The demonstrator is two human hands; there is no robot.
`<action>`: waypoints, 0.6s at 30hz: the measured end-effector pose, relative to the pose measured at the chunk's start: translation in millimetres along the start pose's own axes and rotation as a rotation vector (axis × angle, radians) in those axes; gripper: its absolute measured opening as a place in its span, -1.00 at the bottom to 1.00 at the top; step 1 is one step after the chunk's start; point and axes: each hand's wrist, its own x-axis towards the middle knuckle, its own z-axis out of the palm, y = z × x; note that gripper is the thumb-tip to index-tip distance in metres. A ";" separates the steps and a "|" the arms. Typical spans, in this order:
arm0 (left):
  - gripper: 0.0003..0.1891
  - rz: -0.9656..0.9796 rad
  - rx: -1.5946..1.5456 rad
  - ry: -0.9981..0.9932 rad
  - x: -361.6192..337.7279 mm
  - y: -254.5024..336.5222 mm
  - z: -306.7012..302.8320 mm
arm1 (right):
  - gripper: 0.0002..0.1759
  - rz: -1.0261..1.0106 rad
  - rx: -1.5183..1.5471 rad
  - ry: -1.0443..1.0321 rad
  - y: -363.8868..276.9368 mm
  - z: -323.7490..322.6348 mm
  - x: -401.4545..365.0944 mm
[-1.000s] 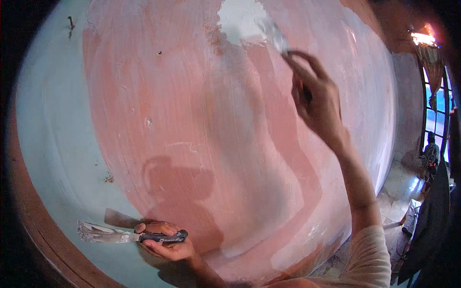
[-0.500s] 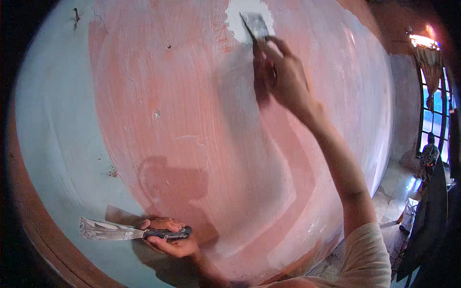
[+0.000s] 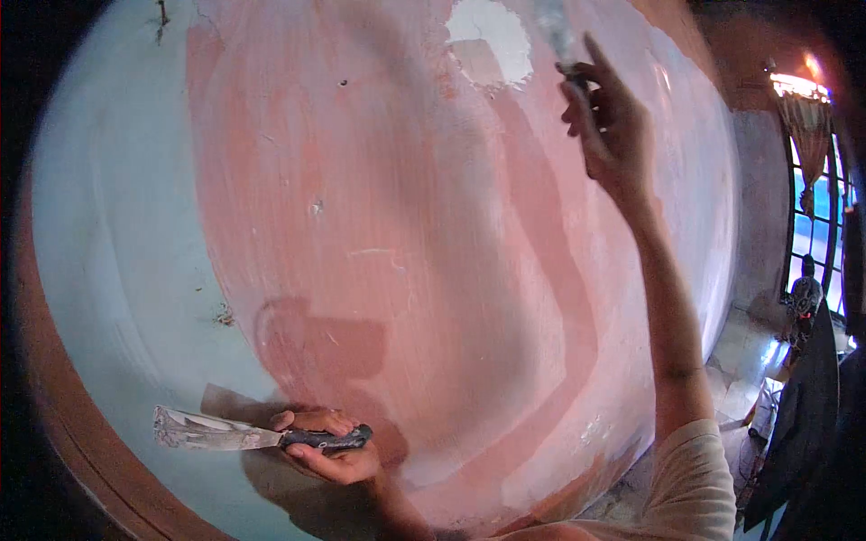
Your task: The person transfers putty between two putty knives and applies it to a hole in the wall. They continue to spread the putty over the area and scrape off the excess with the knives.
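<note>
My left hand [image 3: 341,462], low in the head view, is closed round the black handle of a putty knife [image 3: 216,431]. That knife's blade points left and is smeared with whitish filler. Up at the right, my right hand [image 3: 622,135] grips a second putty knife [image 3: 557,36], its blade blurred and pointing upward. A white filler patch [image 3: 507,36] lies on the pink-and-grey wall [image 3: 379,216], just left of this knife. My right forefinger is stretched up beside the blade.
Pale blue paint [image 3: 108,225] covers the wall's left part, with a brown border [image 3: 63,415] beyond it. Small holes and a hook [image 3: 162,20] mark the surface. At the far right are a barred window [image 3: 816,207], a curtain [image 3: 803,122] and a tiled floor [image 3: 731,392].
My right hand has moved right and slightly down, taking its putty knife off the filler patch. The left hand keeps its hold, and the view has shifted a little.
</note>
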 end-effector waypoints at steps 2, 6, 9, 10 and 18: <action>-0.52 0.003 -0.021 -0.024 -0.1 -2.0 -2.6 | -0.46 -0.108 0.113 0.030 21.2 -7.2 8.0; -0.52 -0.002 0.021 -0.022 -1.7 0.6 -1.3 | -0.57 -0.386 -0.317 -0.090 58.5 -40.0 44.6; -0.52 -0.021 0.035 0.077 -2.4 5.6 7.4 | -0.58 -0.629 -0.597 0.038 60.4 -58.7 74.2; -0.52 -0.021 0.018 0.121 -1.2 7.5 13.0 | -0.54 -0.676 -0.618 0.045 73.7 -71.2 87.3; -0.51 0.085 -0.071 0.050 -2.5 10.6 26.6 | -0.65 -0.729 -0.511 0.079 112.6 -86.7 148.2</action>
